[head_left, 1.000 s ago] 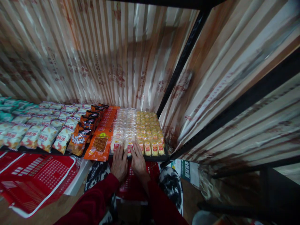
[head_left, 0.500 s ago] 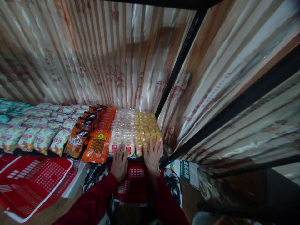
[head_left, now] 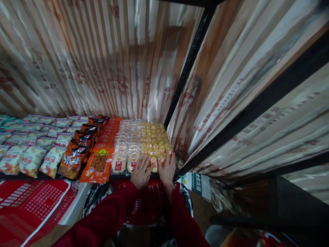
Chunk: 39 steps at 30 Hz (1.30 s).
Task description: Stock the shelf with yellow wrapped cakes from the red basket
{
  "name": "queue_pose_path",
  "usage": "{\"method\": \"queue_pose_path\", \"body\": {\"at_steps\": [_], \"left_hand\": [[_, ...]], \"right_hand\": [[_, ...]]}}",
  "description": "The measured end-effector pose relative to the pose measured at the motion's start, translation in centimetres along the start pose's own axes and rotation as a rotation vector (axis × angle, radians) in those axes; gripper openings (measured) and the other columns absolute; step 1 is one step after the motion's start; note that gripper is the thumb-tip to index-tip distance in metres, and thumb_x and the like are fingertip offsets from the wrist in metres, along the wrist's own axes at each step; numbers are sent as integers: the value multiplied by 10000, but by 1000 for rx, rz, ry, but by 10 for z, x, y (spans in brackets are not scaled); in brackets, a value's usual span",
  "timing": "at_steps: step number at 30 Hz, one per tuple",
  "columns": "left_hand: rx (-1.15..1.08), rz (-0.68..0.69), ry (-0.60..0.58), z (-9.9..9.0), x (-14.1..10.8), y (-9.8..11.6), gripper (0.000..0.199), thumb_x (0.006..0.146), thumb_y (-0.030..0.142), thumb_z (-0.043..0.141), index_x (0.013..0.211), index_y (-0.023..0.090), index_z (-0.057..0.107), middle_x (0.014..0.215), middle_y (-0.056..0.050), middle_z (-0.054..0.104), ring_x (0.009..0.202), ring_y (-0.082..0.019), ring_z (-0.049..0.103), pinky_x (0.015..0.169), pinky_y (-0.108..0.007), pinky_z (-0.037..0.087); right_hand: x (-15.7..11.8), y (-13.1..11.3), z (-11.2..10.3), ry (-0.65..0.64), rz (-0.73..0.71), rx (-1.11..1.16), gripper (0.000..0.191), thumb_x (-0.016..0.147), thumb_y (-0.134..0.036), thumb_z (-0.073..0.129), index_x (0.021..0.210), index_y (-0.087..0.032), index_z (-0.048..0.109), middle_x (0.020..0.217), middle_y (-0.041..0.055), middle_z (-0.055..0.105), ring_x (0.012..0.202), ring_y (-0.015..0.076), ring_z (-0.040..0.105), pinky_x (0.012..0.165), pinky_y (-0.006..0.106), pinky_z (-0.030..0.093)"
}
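Rows of yellow wrapped snacks (head_left: 154, 137) fill the right end of a dark shelf. My left hand (head_left: 141, 172) lies with fingers spread at their front edge, beside the white round snacks in clear wrap (head_left: 133, 154). On the right front corner of the yellow snacks rests my right hand (head_left: 167, 169), its fingers apart. Neither hand grips anything. Orange packets of brown sticks (head_left: 99, 163) lie left of the white snacks, followed by orange-and-black bags (head_left: 72, 159) and pale bags with red print (head_left: 33, 160).
A red basket (head_left: 31, 206) sits below the shelf at left, and another red basket (head_left: 145, 206) is beneath my hands. Black metal posts (head_left: 189, 65) rise at the shelf's right corner. Striped plastic sheeting (head_left: 102, 61) hangs behind.
My left hand has moved right, from the white snacks to the front of the yellow ones, nearer my right hand. The view has shifted slightly to the right.
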<state>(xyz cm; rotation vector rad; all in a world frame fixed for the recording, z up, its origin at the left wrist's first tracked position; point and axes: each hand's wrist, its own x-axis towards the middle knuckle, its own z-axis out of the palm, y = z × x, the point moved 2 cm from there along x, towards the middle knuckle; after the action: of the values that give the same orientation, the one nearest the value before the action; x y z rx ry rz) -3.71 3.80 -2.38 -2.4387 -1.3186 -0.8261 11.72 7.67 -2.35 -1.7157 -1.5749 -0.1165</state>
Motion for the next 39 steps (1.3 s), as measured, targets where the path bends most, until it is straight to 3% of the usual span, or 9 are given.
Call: {"method": "queue_pose_path", "body": {"at_steps": [7,13,20,25,31,39], "left_hand": [[-6,16,-8,2,2,-2,433,841,177,480,1272,201,508,1421,-134,411,1372,-265,266,1092,-512,255],[32,-4,-28,6,10,8,486,837,152,416,1321,145,451,1446,-139,373,1381,-262,242,1089,-489,270],[-14,87,-57,16,26,22,438,849,263,466,1276,175,503,1451,-103,376,1383,-249,237,1123,-469,189],[-20,157,-79,23,39,26,450,850,279,458,1282,161,500,1446,-77,391,1391,-236,212,1139,-457,125],[-47,191,-48,29,48,25,430,861,277,428,1248,115,525,1408,-101,441,1380,-222,249,1146,-440,126],[-20,258,-69,32,48,25,404,869,312,456,1233,157,533,1430,-115,406,1372,-235,269,1138,-448,145]], "right_hand": [[-7,-6,3,-50,21,-28,648,911,-509,320,1408,-93,343,1459,223,287,1334,343,272,1008,517,323],[6,0,-5,-19,46,39,663,917,-497,306,1417,-62,308,1439,226,333,1336,318,298,1041,510,301],[30,16,-6,-88,75,214,610,929,-468,274,1429,-120,294,1446,155,357,1332,252,334,1080,456,298],[30,25,4,-160,119,298,612,933,-464,235,1429,-110,289,1457,147,342,1360,229,291,1112,439,251],[24,33,15,-186,158,370,625,936,-474,170,1423,-107,305,1468,133,328,1379,207,250,1130,445,213],[37,34,4,-207,229,445,626,945,-501,185,1449,-137,257,1464,126,340,1374,202,271,1121,436,235]]}}
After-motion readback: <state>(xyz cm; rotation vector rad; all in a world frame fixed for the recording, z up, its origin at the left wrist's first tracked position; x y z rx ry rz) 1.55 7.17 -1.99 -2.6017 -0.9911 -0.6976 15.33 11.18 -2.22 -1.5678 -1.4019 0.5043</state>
